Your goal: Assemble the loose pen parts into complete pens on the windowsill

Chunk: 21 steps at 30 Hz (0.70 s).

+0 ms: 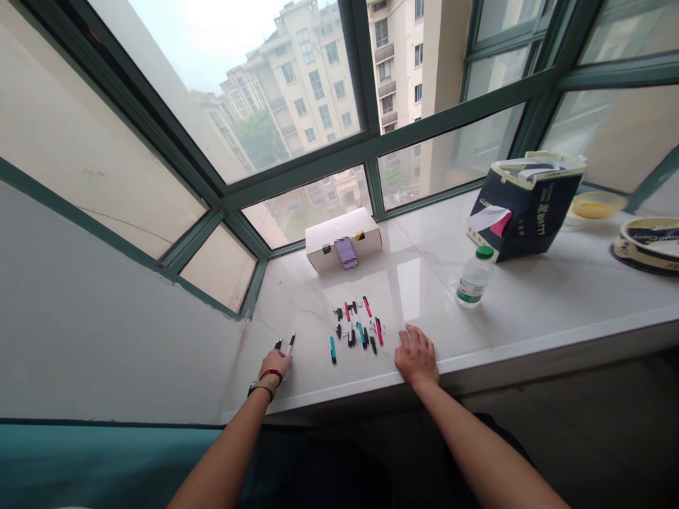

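Note:
My left hand (274, 365) rests near the front edge of a white marble windowsill (530, 311), fingers closed around two dark-tipped pens (285, 344) that stick out ahead of it. A watch and a red band sit on that wrist. My right hand (416, 355) lies flat and open on the sill, holding nothing. Between the hands lie several pens and pen parts (358, 326) in black, red and teal, spread in a loose cluster.
A white box (342, 239) with a purple card leaning on it stands by the window. A water bottle (474, 278) with a green cap stands to the right. Farther right are a dark paper bag (530, 205), a yellow bowl (597, 205) and a round tin (647, 244).

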### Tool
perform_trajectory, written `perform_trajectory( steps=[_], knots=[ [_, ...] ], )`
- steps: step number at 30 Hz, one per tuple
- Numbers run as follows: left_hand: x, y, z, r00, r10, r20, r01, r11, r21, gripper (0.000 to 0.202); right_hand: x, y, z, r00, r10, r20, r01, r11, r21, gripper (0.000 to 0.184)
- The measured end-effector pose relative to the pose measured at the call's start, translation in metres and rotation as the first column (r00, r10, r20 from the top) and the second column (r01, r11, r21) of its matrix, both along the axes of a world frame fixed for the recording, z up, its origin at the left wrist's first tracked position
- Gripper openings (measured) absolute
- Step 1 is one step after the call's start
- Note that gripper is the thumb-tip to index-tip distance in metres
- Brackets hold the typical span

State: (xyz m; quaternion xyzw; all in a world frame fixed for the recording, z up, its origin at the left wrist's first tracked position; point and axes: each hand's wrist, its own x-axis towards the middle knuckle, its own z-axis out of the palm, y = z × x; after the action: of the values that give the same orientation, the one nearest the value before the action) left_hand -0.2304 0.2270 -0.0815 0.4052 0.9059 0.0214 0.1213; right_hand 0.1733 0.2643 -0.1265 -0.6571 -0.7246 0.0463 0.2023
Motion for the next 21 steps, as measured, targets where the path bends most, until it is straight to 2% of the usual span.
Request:
perform_trajectory(
  steps=[4,9,12,15,17,21],
  knots=[
    [0.019,-0.004,0.0,0.998,-0.014,0.065,0.009,0.998,0.064,0.015,0.0,0.0,0.001,1.0,-0.002,-0.009,0.002,1.0,0.003,0.037],
    [0.06,-0.041,-0.008,0.98,-0.059,0.188,0.016,0.974,0.224,0.022,0.0,0.0,0.002,1.0,0.003,-0.01,-0.003,1.0,-0.003,0.037],
    [0.09,-0.062,-0.015,0.93,-0.166,0.329,0.0,0.893,0.45,0.03,0.0,0.0,0.001,1.0,0.004,-0.015,-0.004,1.0,-0.001,0.037],
    [0.124,-0.068,-0.02,0.829,-0.357,0.431,0.046,0.811,0.584,0.028,0.0,0.001,0.001,1.0,0.0,-0.028,0.0,1.0,0.002,0.038],
    [0.146,-0.064,-0.022,0.811,-0.446,0.378,0.125,0.765,0.632,0.026,-0.001,0.0,0.002,0.999,0.003,-0.039,-0.003,1.0,0.002,0.039],
    [0.177,-0.052,-0.027,0.814,-0.547,0.196,0.291,0.676,0.677,0.026,-0.001,-0.002,0.006,0.997,0.019,-0.076,-0.017,1.0,0.025,0.036]
  ],
)
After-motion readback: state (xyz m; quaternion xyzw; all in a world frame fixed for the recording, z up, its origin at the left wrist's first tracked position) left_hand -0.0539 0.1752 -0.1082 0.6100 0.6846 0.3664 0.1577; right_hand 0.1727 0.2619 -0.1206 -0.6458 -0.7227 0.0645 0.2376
